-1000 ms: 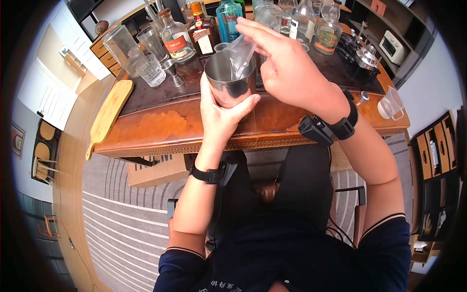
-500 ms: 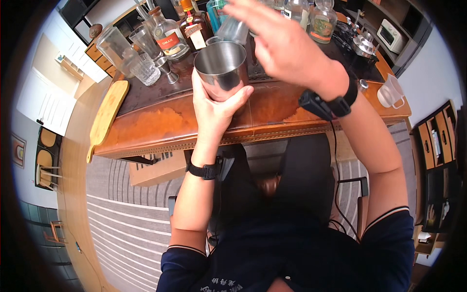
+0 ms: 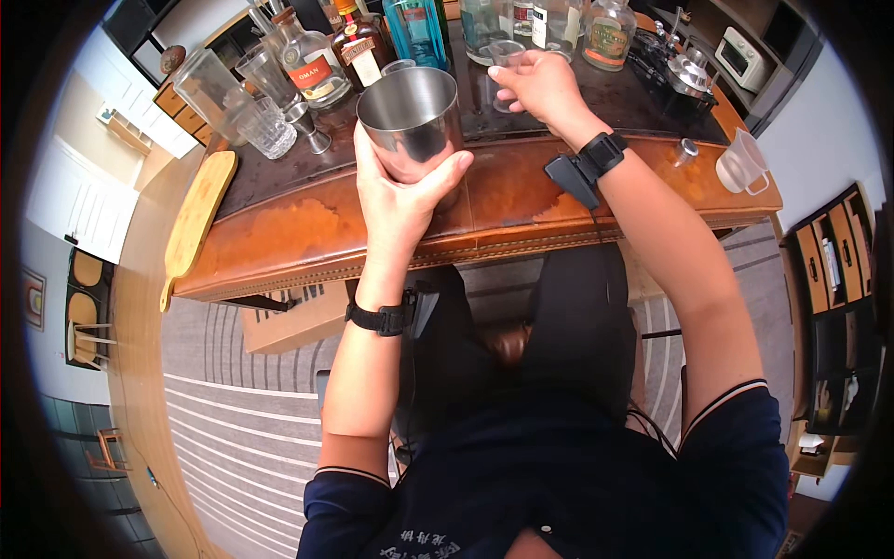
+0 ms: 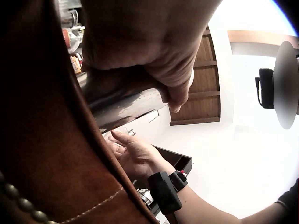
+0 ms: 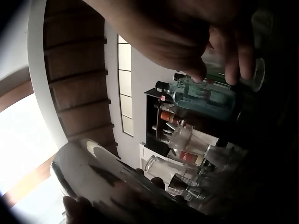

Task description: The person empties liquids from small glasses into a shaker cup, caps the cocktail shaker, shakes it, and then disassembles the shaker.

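Long brown leather-topped wooden bench (image 3: 307, 233), person seated at it. Light wooden cutting board (image 3: 196, 219) lies at the bench's left end, well apart from the hands. A row of glass bottles (image 3: 410, 28) stands along the far edge, with a few clear tumblers (image 3: 265, 126) and a small steel jigger (image 3: 303, 116) to their left. A white plastic measuring jug (image 3: 740, 168) stands near the right corner.

Shiny stainless steel shaker tin (image 3: 410, 121) is held up just above the bench, mouth upward and upright; judging by that, so it stays level. Left hand (image 3: 400, 200) wraps it from below, fingers and thumb curled round the wall; the left wrist view shows the same grip (image 4: 154, 42) on the metal.

Right hand (image 3: 540, 88) reaches to the back of the bench and pinches a small clear plastic cup (image 3: 503, 61), fingers curled on its rim, close to the bottles. Cup looks to rest on the bench, can't tell whether it fully touches. Right wrist view shows fingers (image 5: 233, 46) over the clear cup, a blue-green glass bottle (image 5: 205, 95) just behind.
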The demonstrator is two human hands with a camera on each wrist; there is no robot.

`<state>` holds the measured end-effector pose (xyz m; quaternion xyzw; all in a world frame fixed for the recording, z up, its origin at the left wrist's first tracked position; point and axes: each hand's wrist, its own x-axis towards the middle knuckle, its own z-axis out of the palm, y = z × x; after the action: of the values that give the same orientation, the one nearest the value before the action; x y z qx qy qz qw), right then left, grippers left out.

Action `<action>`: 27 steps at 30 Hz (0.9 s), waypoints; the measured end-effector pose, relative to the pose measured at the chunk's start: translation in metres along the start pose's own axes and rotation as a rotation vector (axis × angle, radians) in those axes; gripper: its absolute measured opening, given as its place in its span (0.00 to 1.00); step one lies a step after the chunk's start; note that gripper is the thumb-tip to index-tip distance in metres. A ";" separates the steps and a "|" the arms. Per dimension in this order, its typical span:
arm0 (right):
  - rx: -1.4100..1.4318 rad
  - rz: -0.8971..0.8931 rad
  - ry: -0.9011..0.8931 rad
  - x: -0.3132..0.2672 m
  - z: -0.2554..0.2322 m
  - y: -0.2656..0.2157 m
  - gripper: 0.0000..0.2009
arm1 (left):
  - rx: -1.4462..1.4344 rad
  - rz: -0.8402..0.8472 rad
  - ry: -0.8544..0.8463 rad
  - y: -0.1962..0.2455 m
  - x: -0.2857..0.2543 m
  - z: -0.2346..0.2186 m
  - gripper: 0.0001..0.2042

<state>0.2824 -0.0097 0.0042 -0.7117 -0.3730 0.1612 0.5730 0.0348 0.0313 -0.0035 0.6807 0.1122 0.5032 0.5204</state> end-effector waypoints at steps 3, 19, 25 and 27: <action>-0.045 0.030 0.000 0.004 0.002 -0.002 0.22 | 0.061 0.062 0.008 -0.004 0.000 -0.002 0.43; -0.243 -0.137 -0.153 -0.055 0.013 -0.048 0.23 | 0.001 0.090 0.161 0.010 0.008 -0.030 0.34; -0.023 -0.012 -0.218 -0.022 0.058 -0.056 0.38 | 0.152 0.067 0.205 -0.007 0.008 -0.058 0.31; 0.050 0.025 -0.228 -0.010 0.075 -0.053 0.42 | 0.111 0.034 0.225 -0.009 0.003 -0.057 0.33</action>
<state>0.2085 0.0384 0.0299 -0.6788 -0.4225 0.2577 0.5425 -0.0058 0.0712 -0.0114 0.6495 0.1859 0.5781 0.4576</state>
